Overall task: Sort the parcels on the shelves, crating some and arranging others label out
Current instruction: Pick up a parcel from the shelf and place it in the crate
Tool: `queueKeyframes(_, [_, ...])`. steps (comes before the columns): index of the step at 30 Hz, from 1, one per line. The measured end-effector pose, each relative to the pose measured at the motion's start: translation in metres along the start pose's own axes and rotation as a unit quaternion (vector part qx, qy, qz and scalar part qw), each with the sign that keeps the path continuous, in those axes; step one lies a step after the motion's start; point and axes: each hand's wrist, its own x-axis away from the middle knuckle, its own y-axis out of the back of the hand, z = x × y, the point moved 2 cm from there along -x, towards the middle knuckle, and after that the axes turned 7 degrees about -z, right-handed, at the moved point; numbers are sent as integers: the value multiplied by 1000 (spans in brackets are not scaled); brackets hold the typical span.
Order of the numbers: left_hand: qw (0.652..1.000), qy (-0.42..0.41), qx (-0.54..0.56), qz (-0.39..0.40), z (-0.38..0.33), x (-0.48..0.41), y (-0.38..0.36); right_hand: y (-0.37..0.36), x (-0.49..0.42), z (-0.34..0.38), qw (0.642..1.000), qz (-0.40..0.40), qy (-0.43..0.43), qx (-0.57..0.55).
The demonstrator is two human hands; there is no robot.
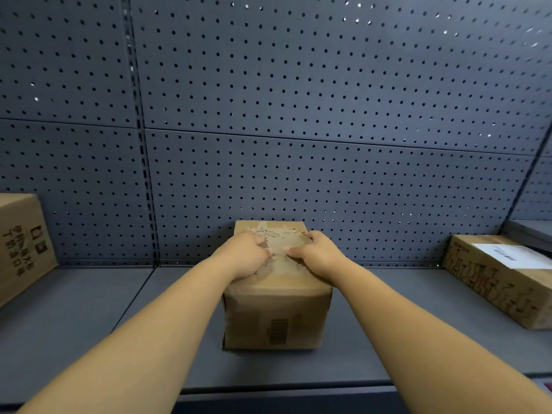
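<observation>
Parcel (277,318) stands mid-shelf (89,324), barcode face to the front. Left hand (248,253) and right hand (318,253) lie on its top, fingers bent; grip or mere press, cannot tell. Left box (21,246) and right box (501,279) flank it, well apart; the latter has its label (507,255) upward. No crate in view. Judgement: sorting mostly still to do.

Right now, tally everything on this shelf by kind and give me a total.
Cardboard parcels: 3 (left parcel, middle parcel, right parcel)
Hands: 2 (left hand, right hand), both on the middle parcel's top
Total: 5
</observation>
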Motion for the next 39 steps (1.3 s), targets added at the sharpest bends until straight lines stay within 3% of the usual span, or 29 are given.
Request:
queueKeyframes(5, [994, 6, 104, -37, -6, 9, 2, 22, 5, 10, 998, -20, 9, -61])
queueKeyframes(10, [969, 20, 241, -45, -3, 15, -2, 44, 6, 34, 996, -24, 74, -48])
queueKeyframes(17, [935, 81, 347, 5, 11, 23, -15, 30, 7, 48, 992, 43, 118, 12])
queueKeyframes(26, [904, 139, 400, -62, 28, 20, 14, 5, 5, 37, 989, 71, 125, 16])
queueKeyframes(33, [966, 66, 242, -64, 17, 12, 38, -1, 3, 29, 980, 86, 102, 150])
queueKeyframes(39, [999, 39, 27, 5, 3, 7, 33, -7, 1, 37, 959, 109, 104, 240])
